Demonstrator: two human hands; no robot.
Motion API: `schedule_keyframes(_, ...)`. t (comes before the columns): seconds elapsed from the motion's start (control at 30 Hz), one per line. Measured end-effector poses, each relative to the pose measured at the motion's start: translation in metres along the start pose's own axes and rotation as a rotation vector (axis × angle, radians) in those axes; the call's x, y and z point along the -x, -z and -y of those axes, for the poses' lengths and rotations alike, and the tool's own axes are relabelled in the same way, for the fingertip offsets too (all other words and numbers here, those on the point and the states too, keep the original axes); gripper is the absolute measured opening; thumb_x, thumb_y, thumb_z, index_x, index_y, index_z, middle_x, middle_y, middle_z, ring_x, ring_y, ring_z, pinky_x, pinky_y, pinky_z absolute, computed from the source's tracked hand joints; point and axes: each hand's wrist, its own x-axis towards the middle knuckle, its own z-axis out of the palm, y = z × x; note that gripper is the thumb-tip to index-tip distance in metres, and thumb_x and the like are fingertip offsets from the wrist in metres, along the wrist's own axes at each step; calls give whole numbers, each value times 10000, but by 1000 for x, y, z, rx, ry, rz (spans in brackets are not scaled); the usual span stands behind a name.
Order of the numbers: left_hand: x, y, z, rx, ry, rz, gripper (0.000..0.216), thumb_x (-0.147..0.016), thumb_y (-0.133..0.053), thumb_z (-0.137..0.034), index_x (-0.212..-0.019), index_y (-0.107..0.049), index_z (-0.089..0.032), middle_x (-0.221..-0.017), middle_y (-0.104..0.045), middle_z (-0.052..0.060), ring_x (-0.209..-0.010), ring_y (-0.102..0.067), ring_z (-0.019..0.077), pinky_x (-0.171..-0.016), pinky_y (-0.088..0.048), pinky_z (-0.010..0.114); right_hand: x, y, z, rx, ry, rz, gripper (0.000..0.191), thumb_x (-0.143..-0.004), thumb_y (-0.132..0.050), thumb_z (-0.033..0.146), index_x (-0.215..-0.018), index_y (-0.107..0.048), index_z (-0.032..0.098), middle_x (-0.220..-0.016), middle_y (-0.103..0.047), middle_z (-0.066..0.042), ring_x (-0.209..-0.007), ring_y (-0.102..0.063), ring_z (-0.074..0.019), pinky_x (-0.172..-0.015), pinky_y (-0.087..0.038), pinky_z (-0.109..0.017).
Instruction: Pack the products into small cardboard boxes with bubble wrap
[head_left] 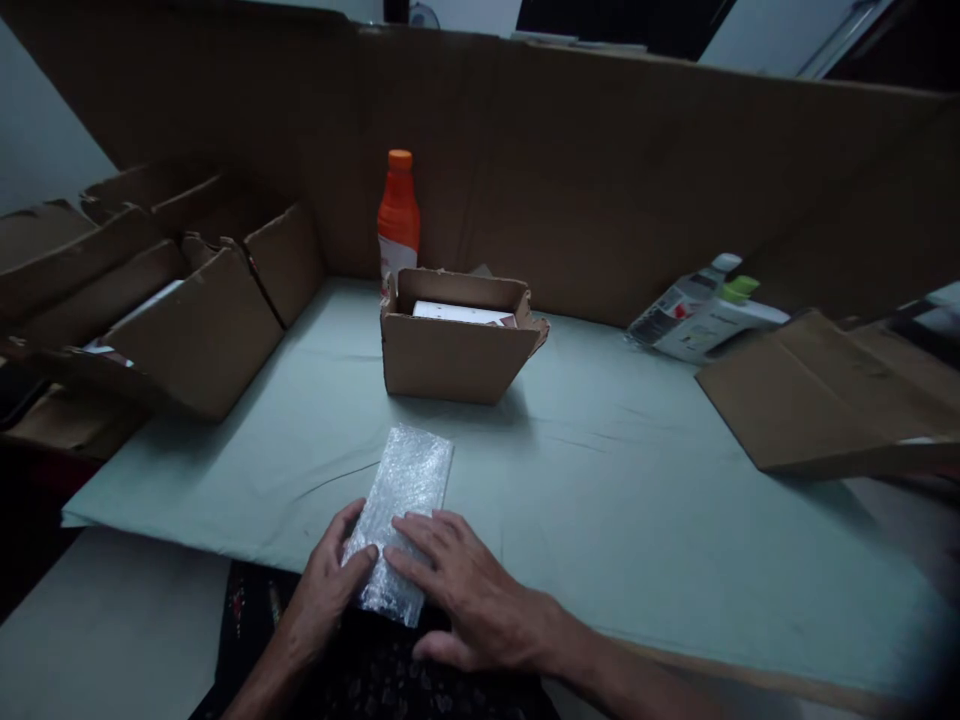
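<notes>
A flat, rectangular piece of bubble wrap point(414, 468) lies at the front edge of the table, its near end jutting over toward my lap. Whether anything is inside it I cannot tell. My left hand point(330, 570) grips its left side near the bottom, thumb on top and fingers at the edge. Across its lower right part rests my right hand point(472, 595), fingers stretched out over the surface and thumb spread away below. Beyond it stands a small cardboard box point(450, 360), open at the top, with a white item point(461, 313) inside.
An orange bottle point(399, 210) stands behind the small box. Larger cardboard boxes point(210, 340) are at the left. A clear bottle point(679, 295) and a white, green-capped container point(709, 330) lean at the right near another cardboard box point(832, 395). A cardboard wall point(600, 180) closes the back.
</notes>
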Motion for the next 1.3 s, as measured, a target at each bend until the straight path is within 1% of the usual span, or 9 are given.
schedule_keyframes(0.17, 3, 15, -8, -151, -50, -87, 792, -841, -602, -618, -1464, -424, -164, -1060, -716, 119, -817, -694, 242, -736, -575, 380, -7, -24, -8, -191, -155, -326, 301, -925, -560, 198, -1210, -658, 209, -1153, -728, -93, -1056, -649, -244, -964, -477, -433)
schedule_keyframes(0.3, 6, 27, -15, -334, -354, -197, 662, -845, -628, -474, -1445, -483, -235, -1332, -634, 132, -1189, -616, 310, -1013, -503, 473, -13, -17, -16, -592, -418, -436, 225, -955, -534, 269, -1084, -707, 207, -982, -750, -47, -853, -672, -189, -775, -519, -320)
schedule_keyframes(0.5, -5, 16, -10, -549, -473, 37, 748, -764, -574, -187, -1493, -414, -231, -1448, -557, 127, -1334, -522, 293, -1132, -403, 521, -18, -11, -19, -751, -466, -433, 215, -939, -546, 286, -1014, -712, 172, -931, -726, -33, -838, -637, -168, -753, -490, -284)
schedule_keyframes(0.67, -21, 2, -8, -627, -396, -96, 585, -864, -555, -361, -1411, -501, -161, -1078, -695, 107, -960, -667, 233, -803, -564, 380, -21, -11, -20, -673, -468, -398, 219, -946, -547, 270, -1075, -701, 183, -975, -736, -42, -846, -652, -172, -751, -510, -299)
schedule_keyframes(0.87, -33, -4, -4, -737, -449, -258, 547, -867, -522, -346, -1367, -538, -124, -890, -678, 64, -741, -622, 189, -720, -547, 364, -2, -9, -4, -98, -196, -804, 309, -923, -583, 161, -1227, -599, 219, -1186, -682, -101, -1086, -630, -226, -920, -501, -403)
schedule_keyframes(0.97, -36, -4, 3, -769, -495, -266, 526, -881, -510, -321, -1370, -536, -130, -927, -688, 77, -713, -624, 181, -687, -556, 355, -3, -13, 1, 68, -43, -571, 388, -876, -641, 170, -1257, -574, 202, -1267, -653, -127, -1142, -603, -264, -932, -492, -439)
schedule_keyframes(1.07, -34, 0, 6, -801, -591, -275, 474, -910, -510, -311, -1354, -544, -147, -1029, -703, 110, -842, -675, 214, -735, -586, 376, -16, -18, -8, 152, -62, -329, 405, -871, -642, 174, -1272, -580, 168, -1380, -601, -159, -1250, -544, -317, -985, -462, -494)
schedule_keyframes(1.2, -19, 11, 3, -879, -869, -180, 534, -896, -601, -293, -1414, -490, -227, -1368, -607, 137, -1269, -578, 280, -1016, -528, 476, -26, -15, -23, 7, -165, -341, 301, -924, -562, 110, -1210, -630, 174, -1161, -727, -95, -1072, -646, -236, -950, -480, -434)
schedule_keyframes(1.3, -10, 14, 1, -886, -924, -87, 548, -908, -583, -229, -1439, -465, -292, -1297, -667, 90, -1198, -636, 236, -968, -565, 416, -20, -8, -24, -185, -246, -299, 303, -949, -577, 167, -1242, -636, 212, -1146, -739, -60, -1055, -659, -209, -983, -481, -416)
